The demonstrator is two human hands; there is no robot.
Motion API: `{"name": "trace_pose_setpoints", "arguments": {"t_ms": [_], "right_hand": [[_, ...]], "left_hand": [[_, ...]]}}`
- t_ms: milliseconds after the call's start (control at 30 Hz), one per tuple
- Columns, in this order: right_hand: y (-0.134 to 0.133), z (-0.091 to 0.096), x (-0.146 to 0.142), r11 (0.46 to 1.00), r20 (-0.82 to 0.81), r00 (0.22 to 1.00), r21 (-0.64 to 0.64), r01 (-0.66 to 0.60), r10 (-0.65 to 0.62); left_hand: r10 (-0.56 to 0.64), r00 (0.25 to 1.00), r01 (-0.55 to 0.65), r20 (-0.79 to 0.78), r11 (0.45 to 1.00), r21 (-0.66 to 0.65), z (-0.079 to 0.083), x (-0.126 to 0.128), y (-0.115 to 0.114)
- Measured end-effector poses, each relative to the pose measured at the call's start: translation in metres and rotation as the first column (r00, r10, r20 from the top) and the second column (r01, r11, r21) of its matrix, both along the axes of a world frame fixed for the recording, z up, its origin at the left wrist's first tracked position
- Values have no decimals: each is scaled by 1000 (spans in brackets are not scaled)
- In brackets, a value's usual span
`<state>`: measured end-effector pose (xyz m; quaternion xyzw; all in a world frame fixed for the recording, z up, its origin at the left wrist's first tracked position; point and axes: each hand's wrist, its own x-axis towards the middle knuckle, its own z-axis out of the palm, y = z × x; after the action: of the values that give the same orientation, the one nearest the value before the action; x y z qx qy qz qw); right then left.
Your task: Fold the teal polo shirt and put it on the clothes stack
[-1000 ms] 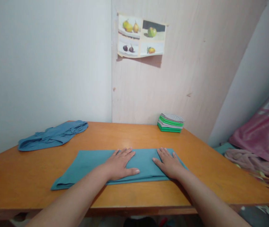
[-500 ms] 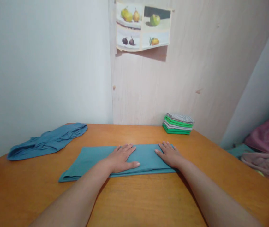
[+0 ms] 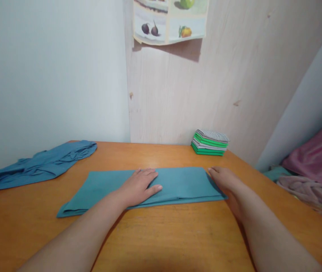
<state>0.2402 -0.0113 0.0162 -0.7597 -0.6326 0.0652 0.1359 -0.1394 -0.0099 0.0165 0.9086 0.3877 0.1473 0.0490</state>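
A teal garment, folded into a long flat strip, lies across the table before me. My left hand rests palm down on its middle, fingers stretched out and thumb spread. At the strip's right end, my right hand is turned on its side with the fingers drawn together around the edge. Part of those fingers is hidden behind the hand and the fabric. The strip's left end shows its open layers.
A crumpled blue garment lies at the table's far left. Toward the back right stands a stack of folded green and striped cloths. A wall is behind the wooden table. Pink and mauve fabrics lie beyond the right edge.
My right hand has slid from lying flat on top of the teal garment to its right edge and closed there. My left hand stays flat on it. The view has tilted down.
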Motion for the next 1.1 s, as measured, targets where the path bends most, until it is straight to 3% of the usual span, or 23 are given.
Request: {"name": "trace_pose_setpoints", "arguments": {"t_ms": [133,300,467,667,800,967,1100], "right_hand": [[-4,14,10,999,-44,998,35,36,-35],[-10,12,12,997,-179,983,-70,21,-34],[-13,10,8,981,-294,954,-194,1,-59],[-16,14,3,943,-311,950,-323,-78,-28],[-16,14,1,952,-352,936,-280,-122,16],[-17,18,-1,984,-401,916,-157,-81,12],[-18,20,-1,983,-464,886,-168,-71,-15]], "left_hand": [[-111,993,108,44,993,46,4,12,-12],[-223,973,221,57,974,40,2,29,-26],[-233,970,233,63,972,11,-4,36,-30],[-214,974,213,77,977,13,-4,38,-30],[-209,975,207,74,978,26,-3,40,-33],[-180,979,180,94,984,9,-3,41,-35],[-177,978,179,111,984,-14,-4,40,-34]]}}
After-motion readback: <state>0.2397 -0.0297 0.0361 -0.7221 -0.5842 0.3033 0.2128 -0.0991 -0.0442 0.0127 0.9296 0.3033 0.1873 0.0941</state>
